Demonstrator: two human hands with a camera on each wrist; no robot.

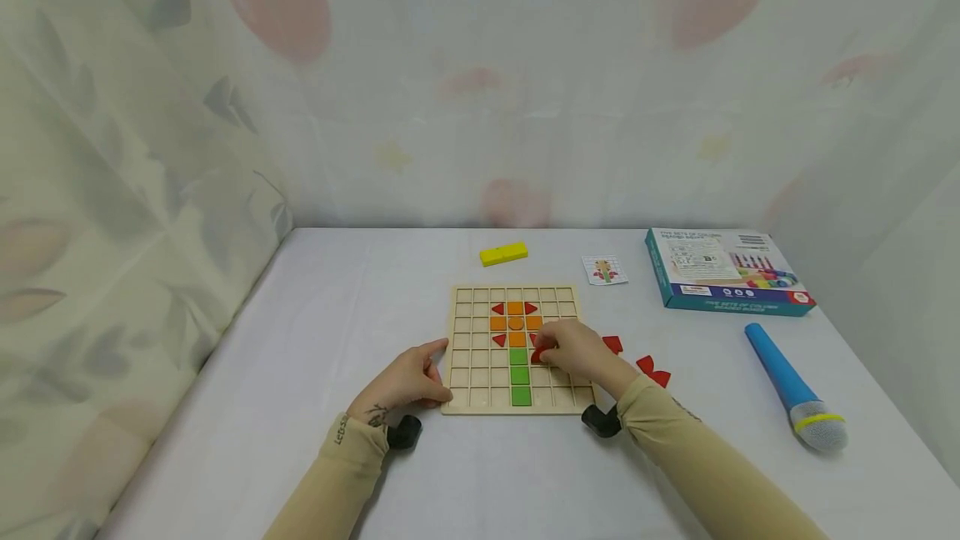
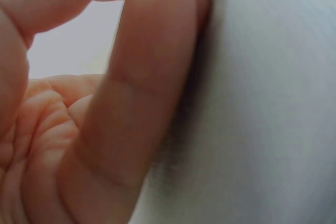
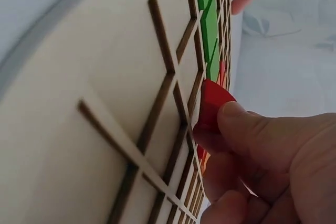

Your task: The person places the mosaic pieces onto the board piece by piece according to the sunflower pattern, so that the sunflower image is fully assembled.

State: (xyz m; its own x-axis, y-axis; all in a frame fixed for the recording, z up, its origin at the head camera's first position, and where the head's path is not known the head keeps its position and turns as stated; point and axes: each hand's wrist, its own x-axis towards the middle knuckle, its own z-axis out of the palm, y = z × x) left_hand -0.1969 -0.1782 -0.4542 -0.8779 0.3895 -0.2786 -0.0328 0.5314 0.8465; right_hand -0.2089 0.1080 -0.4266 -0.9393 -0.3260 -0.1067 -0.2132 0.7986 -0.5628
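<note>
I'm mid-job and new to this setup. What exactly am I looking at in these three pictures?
There is no machine: these are a person's two bare hands. The wide picture comes from a camera on the head, the other two from a camera on each wrist. On the white table lies a gridded board holding green squares, orange pieces and red triangles. Beyond it are a yellow block and a small picture card; to the right, loose red pieces, a box and a blue microphone. The left hand touches the board's left edge; its wrist view shows mostly fingers up close. The right hand pinches a red piece at the board, clearest in the right wrist view.
</note>
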